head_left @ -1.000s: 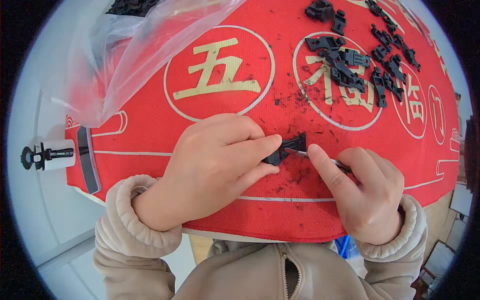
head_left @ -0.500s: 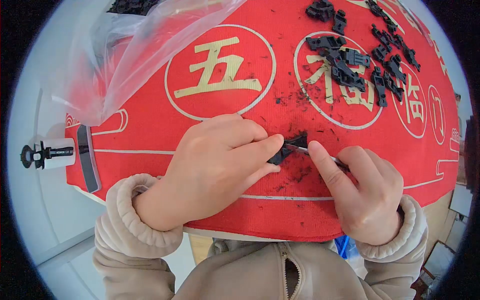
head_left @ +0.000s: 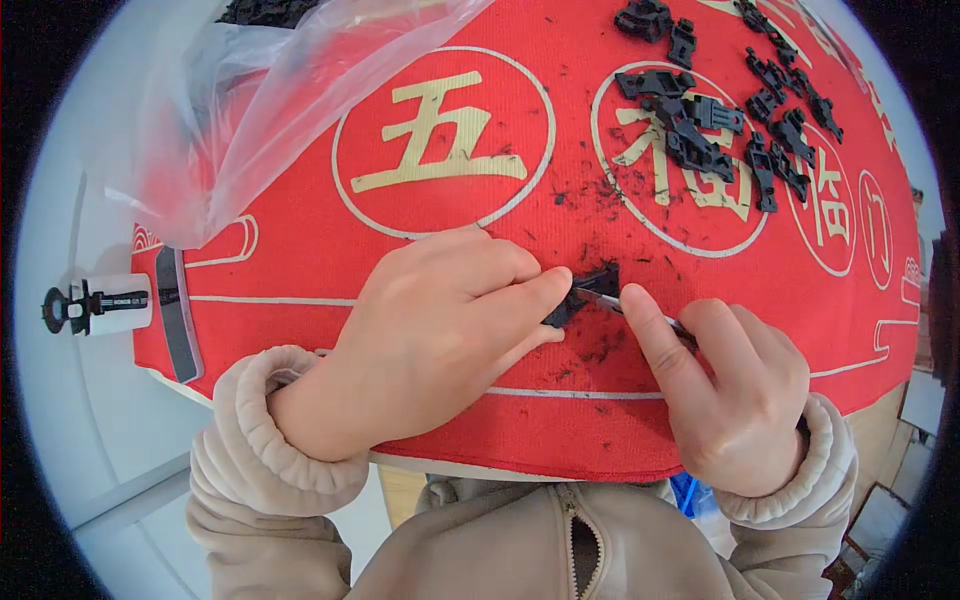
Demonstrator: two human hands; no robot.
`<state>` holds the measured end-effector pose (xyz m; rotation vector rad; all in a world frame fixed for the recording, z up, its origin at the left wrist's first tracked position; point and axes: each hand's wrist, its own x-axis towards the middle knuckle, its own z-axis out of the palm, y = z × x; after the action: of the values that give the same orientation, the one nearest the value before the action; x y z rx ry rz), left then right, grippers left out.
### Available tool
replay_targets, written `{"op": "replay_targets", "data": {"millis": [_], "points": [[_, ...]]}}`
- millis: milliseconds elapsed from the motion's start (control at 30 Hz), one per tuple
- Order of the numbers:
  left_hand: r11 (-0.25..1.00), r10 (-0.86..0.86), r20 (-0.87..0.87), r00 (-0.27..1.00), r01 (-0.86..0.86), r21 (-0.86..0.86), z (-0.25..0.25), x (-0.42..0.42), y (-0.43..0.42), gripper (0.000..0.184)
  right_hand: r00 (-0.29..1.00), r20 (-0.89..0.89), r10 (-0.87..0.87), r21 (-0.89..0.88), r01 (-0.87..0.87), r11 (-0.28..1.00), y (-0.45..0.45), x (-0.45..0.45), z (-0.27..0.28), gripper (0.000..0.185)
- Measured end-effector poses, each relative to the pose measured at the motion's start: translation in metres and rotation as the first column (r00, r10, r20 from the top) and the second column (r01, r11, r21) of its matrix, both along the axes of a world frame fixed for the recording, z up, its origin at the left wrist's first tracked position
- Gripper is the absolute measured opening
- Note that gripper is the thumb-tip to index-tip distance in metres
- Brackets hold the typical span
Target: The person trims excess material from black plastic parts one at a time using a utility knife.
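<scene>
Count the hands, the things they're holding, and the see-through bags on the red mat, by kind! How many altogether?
Bare hands: 2, the left hand and the right hand
Thin silver metal tool: 1
Small black plastic-looking part: 1
See-through, floppy plastic bag: 1
Total: 5

Black part (head_left: 565,313) partly hidden by left hand (head_left: 440,335), tool (head_left: 601,299) partly covered, plastic bag (head_left: 265,125) cropped

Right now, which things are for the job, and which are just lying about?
In the job:
black part, held by the left hand
metal tool, in the right hand
loose parts, probably: they look similar

Seemingly just lying about:
bag
grey strip
white item
</scene>
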<state>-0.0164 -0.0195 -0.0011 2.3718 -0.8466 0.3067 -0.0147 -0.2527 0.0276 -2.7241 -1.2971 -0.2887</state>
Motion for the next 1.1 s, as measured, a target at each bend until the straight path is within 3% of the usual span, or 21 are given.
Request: {"op": "replay_targets", "data": {"millis": [1100], "points": [[1.0,-0.002,-0.011,1.0,0.002,0.002,0.0007,0.0001,0.0005,0.039,0.999,-0.038,-0.013,-0.024,0.012,1.0,-0.0005,-0.0034,-0.0003,0.054]]}}
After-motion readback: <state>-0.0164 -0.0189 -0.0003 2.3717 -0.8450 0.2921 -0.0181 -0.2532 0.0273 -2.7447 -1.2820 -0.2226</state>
